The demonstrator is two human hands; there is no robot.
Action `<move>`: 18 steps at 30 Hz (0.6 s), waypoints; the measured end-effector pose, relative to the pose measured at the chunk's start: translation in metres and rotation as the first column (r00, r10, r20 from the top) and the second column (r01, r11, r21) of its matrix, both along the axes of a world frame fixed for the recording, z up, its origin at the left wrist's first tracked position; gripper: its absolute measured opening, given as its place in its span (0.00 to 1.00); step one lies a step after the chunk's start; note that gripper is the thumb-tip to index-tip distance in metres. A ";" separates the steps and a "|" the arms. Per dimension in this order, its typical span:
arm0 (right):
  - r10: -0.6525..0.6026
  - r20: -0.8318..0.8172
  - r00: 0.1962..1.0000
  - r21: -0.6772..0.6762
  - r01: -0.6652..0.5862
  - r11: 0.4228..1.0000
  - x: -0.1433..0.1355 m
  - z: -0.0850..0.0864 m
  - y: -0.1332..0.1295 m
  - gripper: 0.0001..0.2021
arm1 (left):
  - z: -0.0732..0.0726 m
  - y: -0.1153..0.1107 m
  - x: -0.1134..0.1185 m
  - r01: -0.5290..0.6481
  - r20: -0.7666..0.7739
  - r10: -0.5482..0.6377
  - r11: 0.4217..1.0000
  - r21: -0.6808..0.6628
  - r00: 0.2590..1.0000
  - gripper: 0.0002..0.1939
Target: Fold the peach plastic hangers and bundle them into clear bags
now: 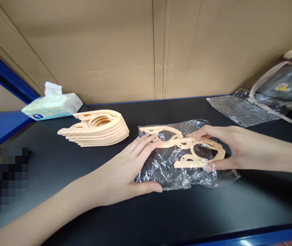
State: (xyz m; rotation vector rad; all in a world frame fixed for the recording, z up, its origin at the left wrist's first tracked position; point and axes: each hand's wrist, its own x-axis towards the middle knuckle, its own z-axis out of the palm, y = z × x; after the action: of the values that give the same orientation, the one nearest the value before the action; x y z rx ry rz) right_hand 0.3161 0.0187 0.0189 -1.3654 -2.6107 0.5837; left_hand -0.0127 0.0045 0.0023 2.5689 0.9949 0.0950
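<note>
So I'm working on the dark table [59, 164], with the stack of peach hangers [97, 130] sitting off to the left, well apart from what I'm handling. The clear bag [166, 167] lies crumpled in the middle with a folded hanger [187, 147] in or on it (hard to tell which through the film). My left hand [125, 171] is open, fingers flat on the bag and the hanger's end; my right hand [212, 147] pinches the hanger's other end. I'd keep the left pressing the film down so it doesn't drag along.
</note>
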 end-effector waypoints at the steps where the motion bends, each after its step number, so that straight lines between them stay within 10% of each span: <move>1: 0.000 -0.006 1.000 0.006 0.000 1.000 -0.001 0.000 0.000 0.31 | -0.003 0.001 -0.001 0.008 0.019 -0.008 1.000 0.016 1.000 0.48; 18: -0.010 -0.097 0.995 -0.074 0.003 0.997 0.003 -0.004 -0.002 0.36 | -0.005 0.001 -0.001 0.027 0.054 -0.029 0.998 0.049 0.998 0.45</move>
State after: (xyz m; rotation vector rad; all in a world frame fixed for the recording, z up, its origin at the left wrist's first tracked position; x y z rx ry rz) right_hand 0.3194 0.0166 0.0150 -1.3298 -2.5306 0.7338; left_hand -0.0133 0.0060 -0.0030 2.6087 0.9474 0.1826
